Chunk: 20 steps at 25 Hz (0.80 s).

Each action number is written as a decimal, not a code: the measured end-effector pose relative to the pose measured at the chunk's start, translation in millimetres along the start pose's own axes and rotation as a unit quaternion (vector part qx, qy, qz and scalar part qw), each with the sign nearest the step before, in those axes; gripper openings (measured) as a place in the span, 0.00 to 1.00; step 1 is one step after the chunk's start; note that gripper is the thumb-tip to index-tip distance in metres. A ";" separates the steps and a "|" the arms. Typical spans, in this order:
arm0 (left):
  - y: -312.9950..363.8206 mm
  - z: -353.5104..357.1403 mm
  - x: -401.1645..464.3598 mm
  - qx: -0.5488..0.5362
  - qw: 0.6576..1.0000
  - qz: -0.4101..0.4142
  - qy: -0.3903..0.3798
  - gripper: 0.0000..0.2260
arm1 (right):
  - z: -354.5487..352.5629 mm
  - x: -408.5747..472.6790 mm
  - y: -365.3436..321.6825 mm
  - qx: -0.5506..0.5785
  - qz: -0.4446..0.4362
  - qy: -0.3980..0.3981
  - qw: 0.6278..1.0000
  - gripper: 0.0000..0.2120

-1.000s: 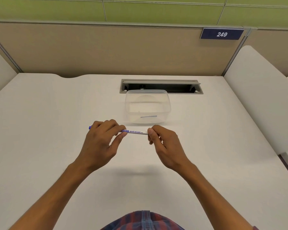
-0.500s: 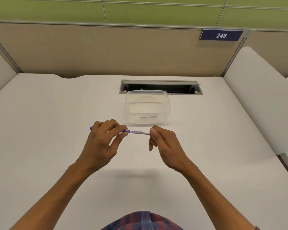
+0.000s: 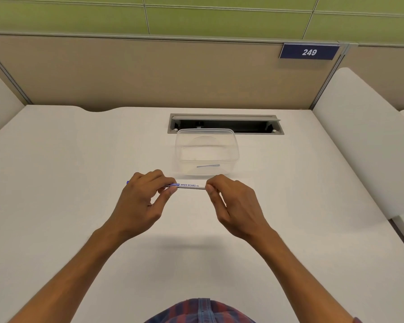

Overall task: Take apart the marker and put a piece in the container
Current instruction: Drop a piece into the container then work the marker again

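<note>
A thin white marker with blue lettering is held level above the white desk, just in front of a clear plastic container. My left hand grips its left part, and the blue tip pokes out past the fingers. My right hand pinches the marker's right end between thumb and fingers; that end is hidden. The container stands open and holds a small grey strip.
A grey cable slot is sunk into the desk behind the container. Beige partition walls close the desk at the back, with a blue "249" sign. White side panels stand at left and right.
My right hand's fingers have shifted their grip on the marker's right end. The marker and my left hand stay almost in place.
</note>
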State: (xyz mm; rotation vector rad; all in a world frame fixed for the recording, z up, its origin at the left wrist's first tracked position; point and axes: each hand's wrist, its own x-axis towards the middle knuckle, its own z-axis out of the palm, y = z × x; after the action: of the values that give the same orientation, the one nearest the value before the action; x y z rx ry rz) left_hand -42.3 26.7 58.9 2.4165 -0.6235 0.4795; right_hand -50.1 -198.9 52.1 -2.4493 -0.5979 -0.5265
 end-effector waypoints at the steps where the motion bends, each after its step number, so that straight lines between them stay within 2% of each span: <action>1: -0.7 -0.2 0.0 -0.012 1.000 -0.006 -0.001 0.09 | -0.3 1.5 0.8 -0.019 -0.012 0.002 1.000 0.13; 4: -0.1 0.9 0.0 -0.021 1.000 -0.006 0.013 0.08 | 1.3 1.5 0.2 -0.001 0.009 -0.006 1.000 0.15; 6: 2.5 2.1 0.4 -0.001 0.999 0.009 0.035 0.07 | 2.3 0.9 0.1 0.099 0.067 -0.035 0.992 0.15; 10: 3.1 2.7 0.5 0.121 0.984 0.098 0.083 0.07 | 0.3 4.9 -0.2 0.340 0.189 -0.103 0.916 0.17; 12: 2.3 2.0 1.1 0.154 0.977 0.123 0.079 0.07 | -0.2 4.5 0.8 0.394 0.214 -0.110 0.887 0.18; 14: 2.9 1.1 1.8 0.146 0.981 0.112 0.066 0.07 | 0.3 1.2 0.8 0.365 0.211 -0.097 0.902 0.19; 17: 3.4 -0.4 2.4 0.091 0.993 0.067 0.033 0.09 | 0.2 -3.1 0.3 0.206 0.159 -0.058 0.964 0.16; 20: 0.3 -2.5 2.9 0.020 1.000 0.019 0.002 0.10 | -2.1 -2.7 -0.7 0.098 0.080 -0.018 0.992 0.11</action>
State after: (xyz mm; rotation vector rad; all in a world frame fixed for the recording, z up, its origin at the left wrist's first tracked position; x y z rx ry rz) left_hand -40.5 27.1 62.3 2.4443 -0.6644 0.5179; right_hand -53.2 -200.4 52.7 -2.3004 -0.4410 -0.3426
